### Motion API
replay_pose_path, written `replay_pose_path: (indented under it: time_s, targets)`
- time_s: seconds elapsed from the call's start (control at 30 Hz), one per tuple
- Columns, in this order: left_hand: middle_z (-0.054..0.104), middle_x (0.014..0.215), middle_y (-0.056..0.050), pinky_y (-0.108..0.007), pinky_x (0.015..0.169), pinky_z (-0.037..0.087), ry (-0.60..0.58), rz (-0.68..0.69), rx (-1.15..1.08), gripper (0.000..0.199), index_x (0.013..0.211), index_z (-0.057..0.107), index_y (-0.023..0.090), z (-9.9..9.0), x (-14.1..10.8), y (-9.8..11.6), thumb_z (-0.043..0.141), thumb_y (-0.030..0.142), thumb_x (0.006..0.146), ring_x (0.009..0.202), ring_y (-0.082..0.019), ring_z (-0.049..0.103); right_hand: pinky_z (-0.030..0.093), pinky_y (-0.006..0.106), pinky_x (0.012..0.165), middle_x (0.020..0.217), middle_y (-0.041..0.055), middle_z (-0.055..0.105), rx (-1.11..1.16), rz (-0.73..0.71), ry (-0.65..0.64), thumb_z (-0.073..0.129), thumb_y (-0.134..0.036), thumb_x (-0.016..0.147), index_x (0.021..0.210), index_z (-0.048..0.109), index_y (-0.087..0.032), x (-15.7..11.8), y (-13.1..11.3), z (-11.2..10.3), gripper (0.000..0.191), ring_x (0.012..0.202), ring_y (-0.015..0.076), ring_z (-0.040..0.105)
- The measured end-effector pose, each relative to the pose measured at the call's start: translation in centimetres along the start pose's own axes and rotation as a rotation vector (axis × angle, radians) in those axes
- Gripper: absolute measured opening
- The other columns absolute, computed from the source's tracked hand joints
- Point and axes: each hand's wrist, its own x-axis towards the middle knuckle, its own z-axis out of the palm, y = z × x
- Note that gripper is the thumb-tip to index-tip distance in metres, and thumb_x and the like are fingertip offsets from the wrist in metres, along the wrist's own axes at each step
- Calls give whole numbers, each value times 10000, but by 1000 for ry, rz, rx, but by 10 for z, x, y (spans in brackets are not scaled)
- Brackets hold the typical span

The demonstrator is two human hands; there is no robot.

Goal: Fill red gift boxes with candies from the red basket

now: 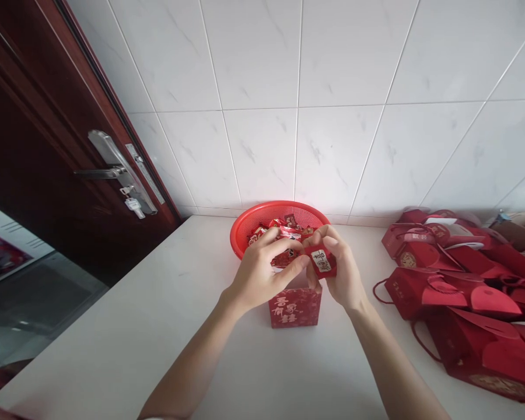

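A small red packet (322,261) with a pale label and dark characters is held up over a red gift box (294,307). My right hand (343,268) has its fingers wrapped round the packet's right and upper sides. On the packet's left edge, my left hand (265,267) pinches with thumb and forefinger; the exact contact is partly hidden. The gift box stands upright on the white table, pale characters on its front, its top mostly behind my hands. Just behind them sits a red plastic basket (240,230) holding red-wrapped sweets (284,232).
Several red gift boxes with cord handles (429,291) crowd the right side of the white table (166,321). A tiled wall (262,151) rises behind the basket. At left is a dark wooden door (39,111) with keys (134,204) hanging from its lock.
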Motion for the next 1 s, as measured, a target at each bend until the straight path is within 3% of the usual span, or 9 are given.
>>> replay_pose_path:
  time_s: [0.1, 0.2, 0.3, 0.43, 0.63, 0.77, 1.0]
  targets:
    - [631, 885, -36, -320, 749, 488, 7, 8, -14, 176, 1002, 745, 216, -1, 1, 0, 638, 351, 964, 800, -179, 617, 338, 248, 343, 546, -79, 510, -14, -27, 5, 534, -380, 859, 800, 469, -257, -1, -1, 0, 152, 338, 124, 473]
    - [622, 862, -30, -322, 744, 490, 17, 10, -23, 167, 980, 745, 211, -2, 2, 2, 638, 338, 957, 776, -173, 603, 417, 263, 439, 599, -41, 570, -39, -81, 137, 568, -313, 857, 777, 534, -241, 0, -3, 1, 113, 460, 136, 532]
    - [649, 917, -50, -334, 773, 507, -8, -10, -69, 172, 966, 740, 211, -1, 1, 5, 662, 362, 941, 837, -194, 625, 494, 280, 616, 770, -7, 654, -84, -201, 276, 634, -349, 888, 794, 581, -242, 0, -5, 2, 152, 671, 158, 611]
    - [665, 987, -59, -341, 826, 518, -73, -20, -141, 195, 1010, 756, 224, 4, 0, 8, 697, 391, 929, 911, -211, 637, 527, 334, 815, 903, 0, 710, -61, -309, 296, 667, -391, 912, 853, 601, -270, 0, -5, 5, 151, 860, 191, 663]
    - [640, 831, -33, -304, 737, 482, 1, -39, -225, 187, 845, 733, 209, 5, 2, 7, 607, 271, 969, 783, -175, 588, 511, 309, 734, 827, -13, 686, -32, -246, 275, 684, -399, 903, 817, 626, -264, 2, -7, -1, 170, 760, 172, 632]
    - [608, 763, -12, -316, 733, 451, 57, -121, -261, 237, 783, 695, 208, -4, 3, 5, 588, 297, 974, 729, -168, 542, 510, 295, 718, 795, 0, 673, -48, -198, 244, 759, -381, 847, 815, 675, -238, 5, -11, -13, 169, 745, 162, 617]
    - [566, 753, -8, -312, 728, 418, 42, -134, -322, 266, 754, 637, 205, -10, 4, -2, 569, 316, 986, 750, -171, 501, 503, 316, 709, 760, 16, 678, -87, -98, 120, 846, -433, 746, 763, 716, -220, 5, -23, -25, 250, 718, 164, 595]
